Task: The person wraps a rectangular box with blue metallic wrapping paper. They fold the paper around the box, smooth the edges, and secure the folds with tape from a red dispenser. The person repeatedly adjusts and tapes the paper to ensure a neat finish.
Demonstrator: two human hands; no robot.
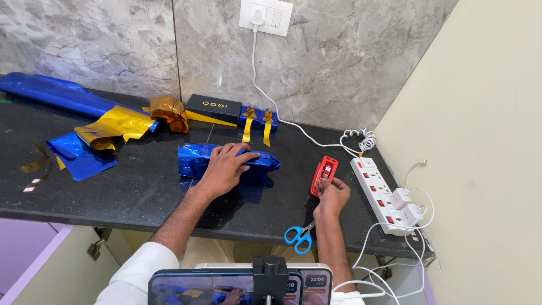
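The left hand is laid flat and open on a parcel wrapped in blue foil, with the fingers spread along its top. The parcel lies near the middle of the black bench; its middle part is covered by the hand, so only its two ends are seen clearly.

The right hand is pinched closed at the near end of a red tape dispenser, which stands just to the right of the parcel. The fingertips are pressed together at the dispenser, but it cannot be told whether a strip of tape is held between them, because it is too small to make out.

Blue-handled scissors are placed at the front edge of the bench, near the right wrist; the blades are partly hidden behind the forearm. A white power strip with plugged chargers is found at the right side, and its cables are cut off by the lower edge of the view.

Farther back, a black box and a small blue parcel with gold ribbons are set against the marble wall. Sheets of blue and gold foil are spread at the left, and the roll of blue foil is cut off by the left edge. At the bottom, a phone on a mount is seen only in part.
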